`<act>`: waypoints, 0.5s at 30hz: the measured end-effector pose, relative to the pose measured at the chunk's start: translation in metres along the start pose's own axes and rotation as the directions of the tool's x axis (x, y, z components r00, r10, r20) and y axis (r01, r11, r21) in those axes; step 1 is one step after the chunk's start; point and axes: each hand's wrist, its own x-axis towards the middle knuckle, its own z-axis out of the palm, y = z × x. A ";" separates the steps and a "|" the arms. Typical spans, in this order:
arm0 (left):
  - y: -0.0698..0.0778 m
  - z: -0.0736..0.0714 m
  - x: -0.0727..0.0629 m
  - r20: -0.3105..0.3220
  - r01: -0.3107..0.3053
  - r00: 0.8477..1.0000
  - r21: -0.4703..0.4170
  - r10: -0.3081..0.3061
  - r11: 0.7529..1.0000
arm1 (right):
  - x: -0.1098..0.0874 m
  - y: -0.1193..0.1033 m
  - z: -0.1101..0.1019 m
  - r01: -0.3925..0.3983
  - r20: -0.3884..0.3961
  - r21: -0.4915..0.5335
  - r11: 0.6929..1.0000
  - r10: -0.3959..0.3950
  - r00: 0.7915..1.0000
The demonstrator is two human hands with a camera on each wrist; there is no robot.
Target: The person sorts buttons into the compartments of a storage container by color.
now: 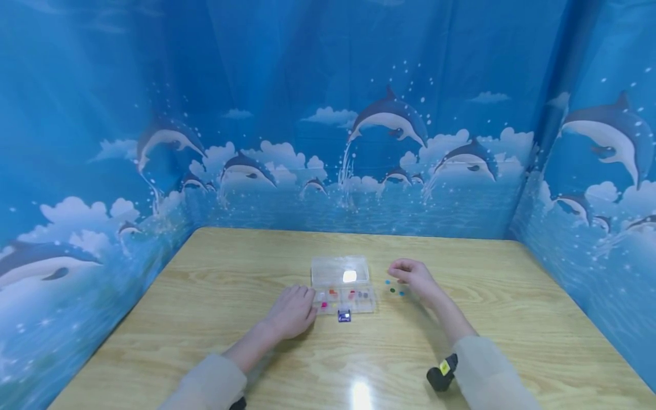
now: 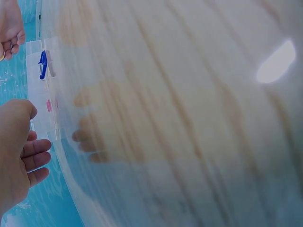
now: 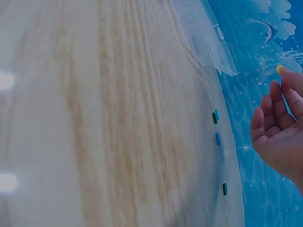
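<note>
A clear plastic compartment box (image 1: 342, 306) lies on the table with its lid (image 1: 333, 270) raised at the back and a blue clasp (image 2: 43, 65) at its front. Small red, orange, pink, yellow and grey pieces sit in its compartments. My left hand (image 1: 292, 312) holds the box's left end, thumb at the front corner and fingers along the side. To the right of the box, my right hand (image 1: 414, 278) pinches a small yellow piece (image 3: 280, 69) between thumb and fingertip. Below that hand lie several small blue and green pieces (image 3: 218, 138), flat and loose on the table.
The wood-grain table (image 1: 246, 250) extends around the box on all sides. Blue curtains (image 1: 287, 114) printed with dolphins stand at its back and sides. A black wrist camera (image 1: 442, 373) is on the right forearm, and light glares off the front of the table.
</note>
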 end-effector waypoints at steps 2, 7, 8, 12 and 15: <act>0.000 0.000 0.000 0.000 0.001 1.000 -0.004 -0.001 1.000 | -0.001 -0.002 0.002 0.004 0.011 0.003 1.000 -0.004 1.000; 0.001 -0.001 0.000 -0.002 0.003 1.000 -0.010 -0.003 1.000 | -0.001 -0.005 0.007 0.006 0.014 0.015 1.000 -0.006 1.000; 0.001 -0.001 0.000 -0.004 0.003 1.000 -0.009 -0.003 1.000 | -0.001 -0.005 0.008 0.007 0.013 0.022 1.000 -0.008 1.000; 0.001 0.000 0.000 -0.009 0.002 1.000 -0.012 -0.002 1.000 | -0.001 -0.007 0.013 0.006 0.019 0.028 1.000 -0.007 1.000; 0.001 0.000 0.000 -0.008 0.002 1.000 -0.006 -0.002 1.000 | -0.001 -0.008 0.016 0.006 0.027 0.017 1.000 -0.006 1.000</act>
